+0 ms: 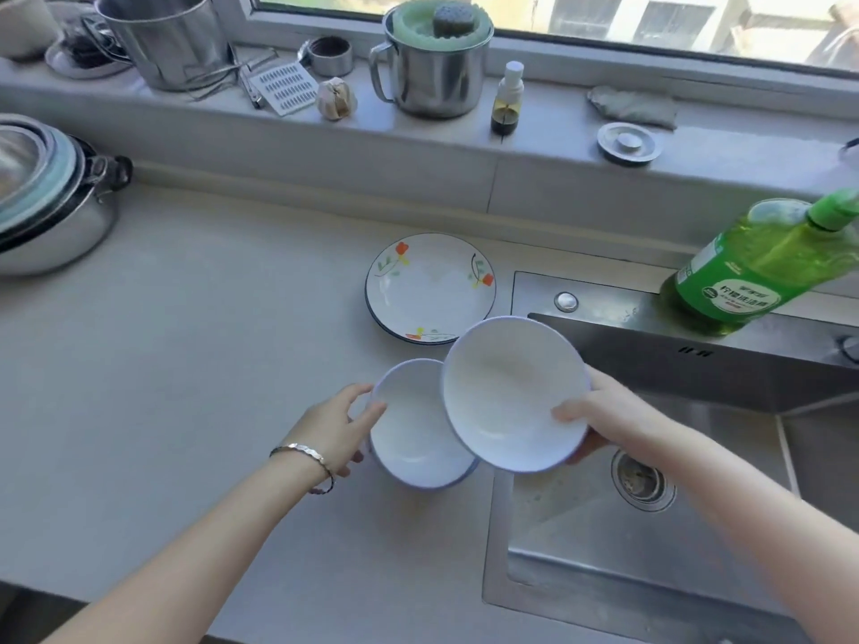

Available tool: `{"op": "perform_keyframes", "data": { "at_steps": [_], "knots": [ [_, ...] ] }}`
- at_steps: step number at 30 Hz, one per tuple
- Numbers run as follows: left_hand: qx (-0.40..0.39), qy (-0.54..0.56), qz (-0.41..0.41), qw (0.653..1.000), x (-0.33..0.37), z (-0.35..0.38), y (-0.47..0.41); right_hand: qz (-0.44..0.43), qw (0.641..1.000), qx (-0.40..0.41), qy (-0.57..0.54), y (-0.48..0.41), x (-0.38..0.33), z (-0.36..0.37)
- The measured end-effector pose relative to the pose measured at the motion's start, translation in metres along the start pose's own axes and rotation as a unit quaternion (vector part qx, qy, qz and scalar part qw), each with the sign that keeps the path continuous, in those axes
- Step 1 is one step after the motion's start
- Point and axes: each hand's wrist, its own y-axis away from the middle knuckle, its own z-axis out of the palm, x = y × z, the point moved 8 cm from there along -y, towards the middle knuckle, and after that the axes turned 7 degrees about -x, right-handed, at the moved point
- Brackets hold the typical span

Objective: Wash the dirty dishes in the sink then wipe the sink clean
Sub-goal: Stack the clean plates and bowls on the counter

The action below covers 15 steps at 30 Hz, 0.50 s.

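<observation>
Now, centre frame: your left hand [334, 429] grips the left rim of the smaller bowl [413, 434], thumb hooked over the inside of the rim, the other fingers curled round the outer wall. That white bowl sits upright on the counter [186, 364], just beside the sink's left edge. A bracelet [302, 457] shows on that wrist.

Right of centre: your right hand [618, 420] holds the larger bowl [511, 392], thumb pressed flat on the inner face near the right rim. The remaining fingers are behind the bowl; only a fingertip shows beneath it, so whether they are spread cannot be told. This bowl is off the surface and tilted, its inside facing the camera. It overlaps the smaller bowl's right edge and hangs over the sink's [581, 527] left rim. Inside faces of both bowls look white and clean.

Above the bowls: floral plate [430, 285] lies flat on the counter, a second rim showing under it.

Lower right: steel sink basin, drain [644, 478] exposed, no dishes visible in it.

Right edge: green detergent bottle [753, 267] stands on the sink's back ledge.

Upper frame, windowsill: steel mug [432, 81] with green lid, spray bottle [506, 99], garlic bulb [335, 99], grater [283, 88], sink stopper [628, 144].

Left edge: stacked pots [51, 202].
</observation>
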Motion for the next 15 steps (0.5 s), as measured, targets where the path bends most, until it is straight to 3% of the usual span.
{"op": "perform_keyframes", "data": {
  "at_steps": [5, 15],
  "knots": [
    [0.050, -0.129, 0.033, 0.990, 0.019, 0.001, 0.002, 0.013, 0.999, 0.052, 0.002, 0.017, 0.015, -0.037],
    [0.083, -0.072, 0.007, 0.994, 0.023, -0.006, 0.018, 0.017, 0.997, 0.079, -0.016, 0.024, 0.036, -0.046]
  ]
}}
